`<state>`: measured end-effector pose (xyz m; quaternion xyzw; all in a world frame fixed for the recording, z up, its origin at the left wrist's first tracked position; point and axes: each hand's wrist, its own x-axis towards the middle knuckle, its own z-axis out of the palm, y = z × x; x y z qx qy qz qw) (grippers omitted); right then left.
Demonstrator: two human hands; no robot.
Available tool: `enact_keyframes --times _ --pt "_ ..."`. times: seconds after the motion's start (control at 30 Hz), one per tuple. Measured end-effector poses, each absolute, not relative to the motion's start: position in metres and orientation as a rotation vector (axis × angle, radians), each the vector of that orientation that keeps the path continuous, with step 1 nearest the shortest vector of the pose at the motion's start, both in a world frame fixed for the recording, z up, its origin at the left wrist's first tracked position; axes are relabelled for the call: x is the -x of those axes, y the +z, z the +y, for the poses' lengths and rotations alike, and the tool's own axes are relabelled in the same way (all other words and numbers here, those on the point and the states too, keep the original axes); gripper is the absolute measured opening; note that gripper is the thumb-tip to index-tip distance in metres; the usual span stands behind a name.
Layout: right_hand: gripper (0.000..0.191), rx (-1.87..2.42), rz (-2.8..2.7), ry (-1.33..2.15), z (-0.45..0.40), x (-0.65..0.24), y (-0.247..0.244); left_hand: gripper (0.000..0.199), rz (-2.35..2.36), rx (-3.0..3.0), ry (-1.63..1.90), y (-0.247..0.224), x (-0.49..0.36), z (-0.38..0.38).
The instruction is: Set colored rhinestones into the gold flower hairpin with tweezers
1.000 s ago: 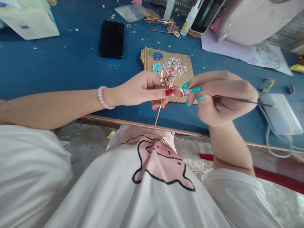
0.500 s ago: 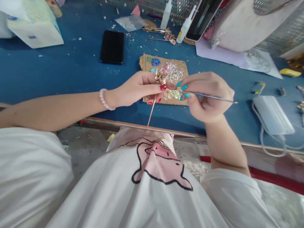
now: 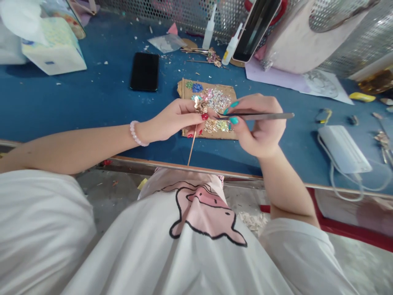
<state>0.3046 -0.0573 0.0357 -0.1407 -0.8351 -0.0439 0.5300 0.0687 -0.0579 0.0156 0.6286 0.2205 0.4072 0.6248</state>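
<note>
My left hand (image 3: pixel 170 121) is closed around a gold hairpin, its thumb and fingers at the base of the metal flower head (image 3: pixel 201 105). The pin's thin stem (image 3: pixel 193 145) slants down toward the table edge. In my right hand (image 3: pixel 260 123) I hold metal tweezers (image 3: pixel 267 116) between thumb and fingers. Their tips point left and are close to my left fingertips, just right of the flower; whether they grip anything is too small to tell. Beneath both hands lies a cardboard piece (image 3: pixel 181 91) bearing small heaps of coloured rhinestones (image 3: pixel 218 99), partly hidden by my fingers.
A black phone (image 3: pixel 145 71) lies behind my left hand, with a tissue box (image 3: pixel 57 53) farther left. At the back are two glue bottles (image 3: pixel 231 47), several hairpins (image 3: pixel 211 57) and a propped device (image 3: pixel 256 30). A white corded device (image 3: pixel 345 149) is at the right.
The tweezers have turned in my right hand, so their broad side now shows and they lie nearly level. My left hand keeps its hold on the hairpin. The whole view has shifted slightly.
</note>
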Motion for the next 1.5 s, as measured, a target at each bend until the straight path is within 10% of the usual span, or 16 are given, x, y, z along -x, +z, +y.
enact_keyframes --times 1.5 --pt "0.026 0.069 -2.031 -0.276 -0.062 -0.303 0.038 0.049 0.348 -1.503 0.849 0.025 -0.068 -0.075"
